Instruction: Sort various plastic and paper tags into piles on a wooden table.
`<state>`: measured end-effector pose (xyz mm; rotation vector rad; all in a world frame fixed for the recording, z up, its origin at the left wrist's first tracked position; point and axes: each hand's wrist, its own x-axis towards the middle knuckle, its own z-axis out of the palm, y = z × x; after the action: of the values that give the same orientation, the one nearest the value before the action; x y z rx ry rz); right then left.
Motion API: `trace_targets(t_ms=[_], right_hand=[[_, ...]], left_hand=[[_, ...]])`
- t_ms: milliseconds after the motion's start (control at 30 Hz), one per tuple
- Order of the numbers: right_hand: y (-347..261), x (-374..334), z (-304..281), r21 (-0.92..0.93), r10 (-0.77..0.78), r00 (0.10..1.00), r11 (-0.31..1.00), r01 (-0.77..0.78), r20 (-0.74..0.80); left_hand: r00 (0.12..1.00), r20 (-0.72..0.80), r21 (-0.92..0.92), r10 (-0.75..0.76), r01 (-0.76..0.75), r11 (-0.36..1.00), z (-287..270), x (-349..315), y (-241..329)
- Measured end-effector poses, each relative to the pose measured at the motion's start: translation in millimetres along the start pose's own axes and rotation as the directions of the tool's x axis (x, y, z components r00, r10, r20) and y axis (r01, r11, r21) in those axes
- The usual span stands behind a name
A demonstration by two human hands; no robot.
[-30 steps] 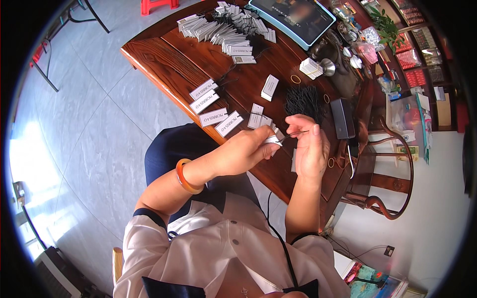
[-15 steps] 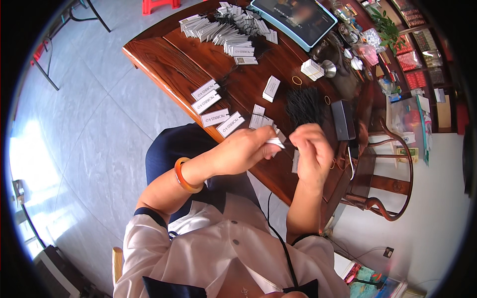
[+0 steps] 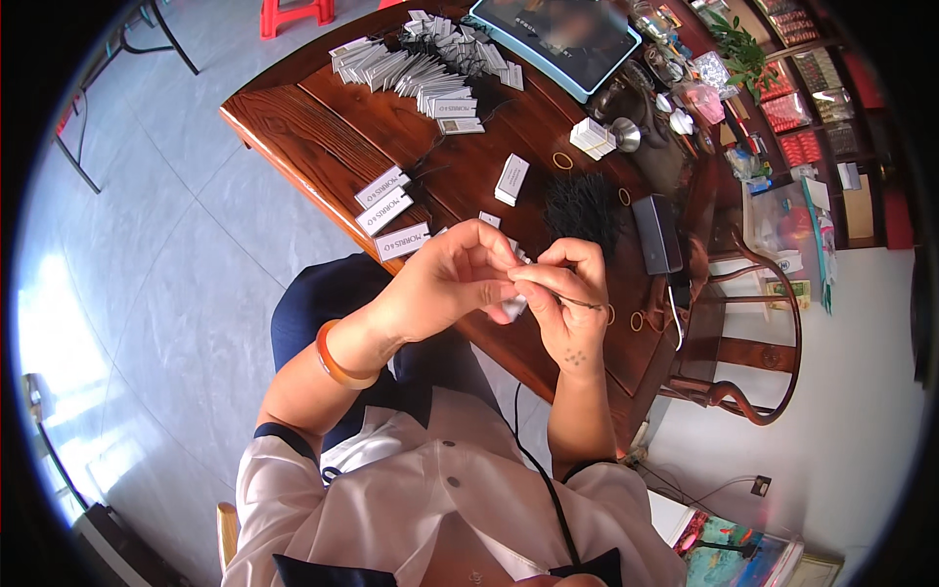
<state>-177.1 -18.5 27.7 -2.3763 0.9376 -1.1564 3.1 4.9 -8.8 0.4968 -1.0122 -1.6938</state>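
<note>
Both hands meet over the table's near edge, fingertips touching. My left hand [image 3: 445, 279], with an orange bangle on its wrist, pinches a white hang tag [image 3: 515, 306], mostly hidden by the fingers. My right hand [image 3: 562, 298] is closed in a pinch against it, and a short dark cord [image 3: 579, 303] shows across its fingers. Left of the hands, printed white tags [image 3: 402, 242] lie in a row along the table edge. Just beyond the right hand is a bundle of black strings [image 3: 584, 210]. A small stack of tags [image 3: 511, 180] lies farther off.
A large heap of strung tags [image 3: 401, 74] covers the far left of the table, beside a tablet [image 3: 553, 44] in a light blue case. A banded tag stack [image 3: 592, 139], rubber bands [image 3: 561, 161] and a dark box [image 3: 656, 235] lie rightward. A wooden chair [image 3: 773, 357] stands at right.
My right hand has moved left, and its fingers now meet my left hand's at the tag. The whole view has shifted slightly.
</note>
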Motion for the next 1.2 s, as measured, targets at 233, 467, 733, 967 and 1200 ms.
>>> trace_targets(t_ms=[233, 467, 733, 967, 1200], right_hand=[[-5, -1, -7, 0.156, 0.010, 0.985, 0.988, 0.017, -0.172], [-13, 2, -7, -0.033, -0.404, 0.913, 0.915, 0.403, -0.062], [-6, 7, -7, -0.051, -0.285, 0.958, 0.957, 0.285, 0.011], [3, 2, -21, 0.273, -0.020, 0.990, 0.962, -0.020, 0.140], [-4, 5, -13, 0.018, -0.206, 0.977, 0.978, 0.207, -0.051]], left_hand=[[0.993, -0.079, -0.194, 0.091, -0.104, 0.975, 2, -1, -5], [0.890, 0.021, 0.679, 0.456, -0.347, 0.646, 14, -5, 4], [0.951, -0.089, 0.227, 0.295, -0.269, 0.936, 9, -4, -4], [0.991, 0.086, 0.089, -0.106, 0.098, 0.991, 2, -6, 4], [0.997, -0.003, 0.063, 0.075, -0.074, 0.995, 4, -5, -6]])
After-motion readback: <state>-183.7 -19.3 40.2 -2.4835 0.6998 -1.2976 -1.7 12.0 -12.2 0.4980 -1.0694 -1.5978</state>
